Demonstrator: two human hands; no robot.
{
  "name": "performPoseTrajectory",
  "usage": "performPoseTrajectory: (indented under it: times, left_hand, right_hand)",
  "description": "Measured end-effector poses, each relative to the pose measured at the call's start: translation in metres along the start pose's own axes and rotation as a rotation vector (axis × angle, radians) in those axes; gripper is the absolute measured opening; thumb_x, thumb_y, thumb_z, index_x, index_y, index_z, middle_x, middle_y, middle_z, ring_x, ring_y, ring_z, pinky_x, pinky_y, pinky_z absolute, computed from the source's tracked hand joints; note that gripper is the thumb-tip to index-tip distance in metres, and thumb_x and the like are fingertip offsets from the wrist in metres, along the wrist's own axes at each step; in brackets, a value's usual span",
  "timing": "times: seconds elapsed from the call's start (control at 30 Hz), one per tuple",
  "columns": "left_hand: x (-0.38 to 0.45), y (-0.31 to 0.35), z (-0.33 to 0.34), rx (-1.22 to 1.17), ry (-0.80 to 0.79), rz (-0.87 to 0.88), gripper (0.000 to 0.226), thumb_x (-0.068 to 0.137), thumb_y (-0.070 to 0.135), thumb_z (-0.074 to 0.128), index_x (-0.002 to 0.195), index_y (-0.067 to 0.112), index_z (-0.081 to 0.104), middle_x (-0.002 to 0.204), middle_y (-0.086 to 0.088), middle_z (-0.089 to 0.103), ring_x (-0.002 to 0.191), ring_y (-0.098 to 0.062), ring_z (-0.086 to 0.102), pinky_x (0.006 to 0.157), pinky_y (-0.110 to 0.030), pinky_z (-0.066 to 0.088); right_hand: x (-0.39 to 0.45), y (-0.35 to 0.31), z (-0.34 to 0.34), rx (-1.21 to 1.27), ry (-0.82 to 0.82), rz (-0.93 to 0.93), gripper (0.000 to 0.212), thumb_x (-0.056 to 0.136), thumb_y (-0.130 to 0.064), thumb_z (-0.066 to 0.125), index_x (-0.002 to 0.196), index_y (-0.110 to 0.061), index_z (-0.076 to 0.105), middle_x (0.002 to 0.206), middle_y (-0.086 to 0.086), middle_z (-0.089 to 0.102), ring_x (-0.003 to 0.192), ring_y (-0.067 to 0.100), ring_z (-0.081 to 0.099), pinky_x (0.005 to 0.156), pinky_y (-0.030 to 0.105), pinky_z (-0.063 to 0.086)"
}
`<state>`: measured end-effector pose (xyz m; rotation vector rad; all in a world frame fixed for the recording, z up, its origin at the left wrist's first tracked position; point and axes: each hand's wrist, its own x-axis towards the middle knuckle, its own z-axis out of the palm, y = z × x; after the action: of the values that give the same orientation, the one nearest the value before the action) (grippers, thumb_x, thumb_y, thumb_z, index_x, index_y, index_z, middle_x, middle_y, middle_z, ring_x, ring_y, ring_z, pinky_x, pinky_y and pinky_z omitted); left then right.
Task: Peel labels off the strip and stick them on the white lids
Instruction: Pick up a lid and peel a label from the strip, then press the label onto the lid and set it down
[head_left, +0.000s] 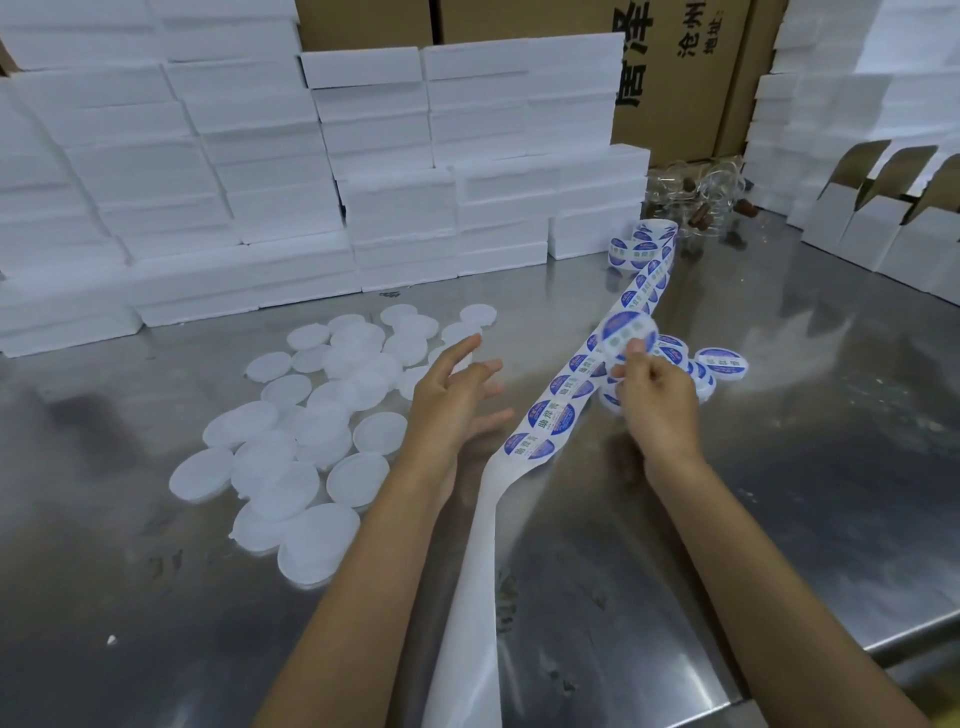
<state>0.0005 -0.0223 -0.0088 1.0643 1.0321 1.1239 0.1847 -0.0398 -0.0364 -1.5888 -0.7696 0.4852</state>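
Pinching a labelled lid (628, 332) right of centre, the right hand (657, 400) should be guided to the labelled pile (719, 364); the left hand (452, 395), fingers spread, is best sent toward the bare lids (291, 447), strip (550, 421) between.

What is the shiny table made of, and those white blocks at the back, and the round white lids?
The table looks like stainless steel: grey, shiny, with blurry reflections of the hands. The stacked white blocks look like foam, probably polystyrene: matte, with rough crumbly edges. The round white lids seem to be thin plastic, slightly see-through and smooth, though that is a guess from their look.
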Motion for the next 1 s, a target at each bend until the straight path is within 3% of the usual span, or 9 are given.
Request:
performPoseTrajectory:
  times: [0.1,0.2,0.3,0.37,0.5,0.63,0.77,0.87,1.0]
  left_hand:
    - [0.003,0.000,-0.003,0.029,0.071,-0.011,0.029,0.099,0.015,0.053,0.126,0.022,0.063,0.114,-0.006,0.072,0.105,-0.026,0.070,0.077,-0.036,0.062]
    - [0.006,-0.002,-0.006,0.056,0.113,0.002,0.023,0.099,0.010,0.049,0.114,0.013,0.067,0.102,-0.009,0.074,0.085,-0.024,0.070,0.064,-0.030,0.060]
    - [0.010,-0.008,-0.009,0.156,0.121,0.017,0.026,0.093,0.001,0.044,0.085,0.008,0.068,0.076,-0.008,0.070,0.058,-0.017,0.062,0.050,-0.024,0.052]
    - [0.013,-0.012,-0.009,0.191,0.140,0.024,0.028,0.089,-0.002,0.042,0.075,0.008,0.065,0.064,-0.005,0.064,0.048,-0.015,0.055,0.044,-0.022,0.047]
    - [0.019,-0.013,-0.016,0.168,0.308,0.119,0.029,0.092,0.001,0.040,0.077,0.011,0.063,0.068,-0.005,0.062,0.048,-0.014,0.055,0.046,-0.025,0.047]
    - [0.025,-0.002,-0.038,0.134,0.551,0.238,0.031,0.095,0.004,0.040,0.080,0.019,0.062,0.075,-0.001,0.066,0.055,-0.016,0.060,0.057,-0.031,0.053]
    - [0.029,0.007,-0.059,0.041,0.665,0.269,0.029,0.095,0.001,0.038,0.090,0.012,0.064,0.078,-0.003,0.065,0.058,-0.015,0.060,0.052,-0.025,0.051]
    - [0.031,0.008,-0.065,0.043,0.691,0.264,0.029,0.094,0.001,0.037,0.094,0.011,0.064,0.079,-0.001,0.065,0.061,-0.016,0.061,0.051,-0.024,0.049]
    - [0.032,0.009,-0.066,0.054,0.683,0.255,0.029,0.095,0.001,0.038,0.094,0.012,0.064,0.079,0.000,0.065,0.062,-0.016,0.062,0.053,-0.025,0.049]
  right_hand:
    - [0.010,0.002,-0.012,0.184,-0.008,0.228,0.038,0.102,-0.038,0.044,0.081,-0.015,0.066,0.060,-0.005,0.054,0.045,0.007,0.043,0.039,0.021,0.034]
    - [0.010,0.002,-0.017,0.202,-0.044,0.254,0.035,0.102,-0.035,0.046,0.082,-0.015,0.066,0.060,-0.001,0.051,0.043,0.008,0.037,0.033,0.019,0.027]
    - [0.005,-0.001,-0.014,0.119,-0.068,0.204,0.035,0.100,-0.035,0.048,0.078,-0.018,0.068,0.054,-0.006,0.050,0.048,0.008,0.040,0.042,0.022,0.031]
    - [-0.002,-0.001,-0.010,-0.028,-0.047,0.041,0.032,0.098,-0.031,0.049,0.080,-0.017,0.071,0.059,-0.009,0.058,0.059,0.011,0.050,0.055,0.025,0.037]
    - [-0.022,-0.009,0.010,-0.230,-0.088,-0.342,0.014,0.091,-0.025,0.056,0.080,-0.021,0.065,0.068,-0.013,0.065,0.070,0.006,0.059,0.064,0.022,0.043]
    - [-0.024,-0.032,0.058,-0.422,-0.377,-0.613,0.012,0.088,-0.022,0.059,0.095,-0.025,0.069,0.087,-0.012,0.067,0.087,0.015,0.061,0.078,0.032,0.048]
    - [-0.019,-0.046,0.109,-0.685,-0.625,-0.600,0.037,0.090,-0.029,0.060,0.127,-0.028,0.062,0.131,0.006,0.060,0.119,0.029,0.053,0.099,0.039,0.045]
    - [-0.021,-0.043,0.128,-0.816,-0.689,-0.601,0.033,0.088,-0.030,0.060,0.120,-0.028,0.068,0.124,0.008,0.064,0.111,0.035,0.056,0.092,0.036,0.048]
    - [-0.021,-0.036,0.129,-0.734,-0.624,-0.598,0.022,0.088,-0.028,0.062,0.104,-0.026,0.076,0.112,0.000,0.072,0.102,0.028,0.062,0.088,0.038,0.051]
